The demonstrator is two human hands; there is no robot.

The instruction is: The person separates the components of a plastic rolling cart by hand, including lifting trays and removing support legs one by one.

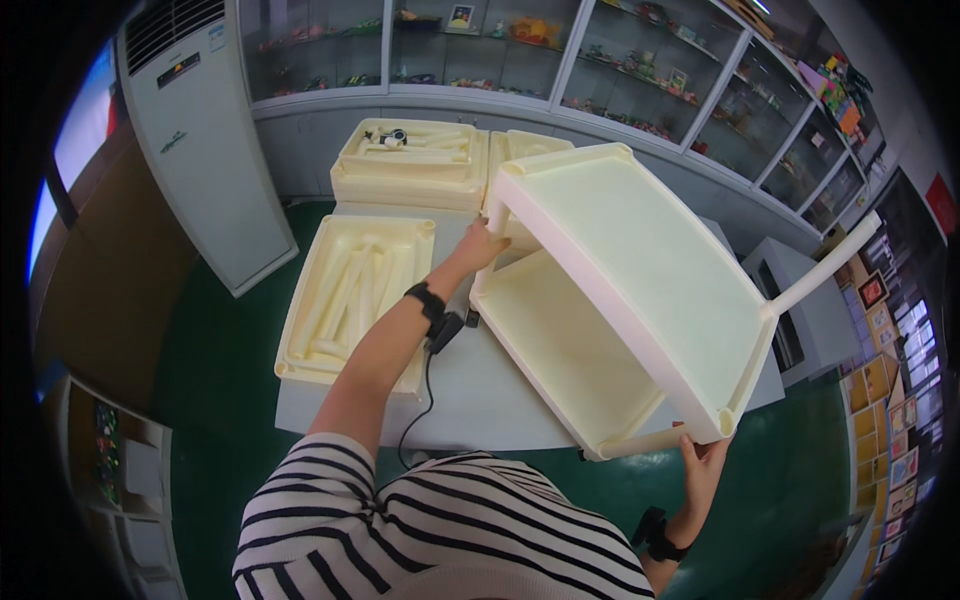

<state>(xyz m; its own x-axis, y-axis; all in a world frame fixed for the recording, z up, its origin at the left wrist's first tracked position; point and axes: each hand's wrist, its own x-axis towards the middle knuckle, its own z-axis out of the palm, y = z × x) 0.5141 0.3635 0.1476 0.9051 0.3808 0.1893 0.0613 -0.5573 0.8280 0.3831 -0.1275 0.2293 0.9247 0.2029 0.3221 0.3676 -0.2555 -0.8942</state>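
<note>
**Steadying the cream shelf unit at two corners**

Striped sleeves and shoulder (440, 530) fill the near edge of the head view, with both forearms reaching out to a cream plastic shelf unit (640, 270) tipped on its side over the grey tabletop (480, 390). The hands sit well apart: the left hand (478, 245) is closed on a short post at the far-left corner, while the right hand (702, 468) cups the near corner from below, fingers wrapped on its edge. One long leg (830, 262) sticks out free at the far right.

Handling this well probably means keeping both grips firm, since the unit balances on an edge and could swing. Turning it slowly about the lower shelf seems wise, so the free leg clears the trays (355, 295) of loose cream tubes just beside it. A wrist cable (425, 390) hangs near the tabletop edge and could snag.
</note>
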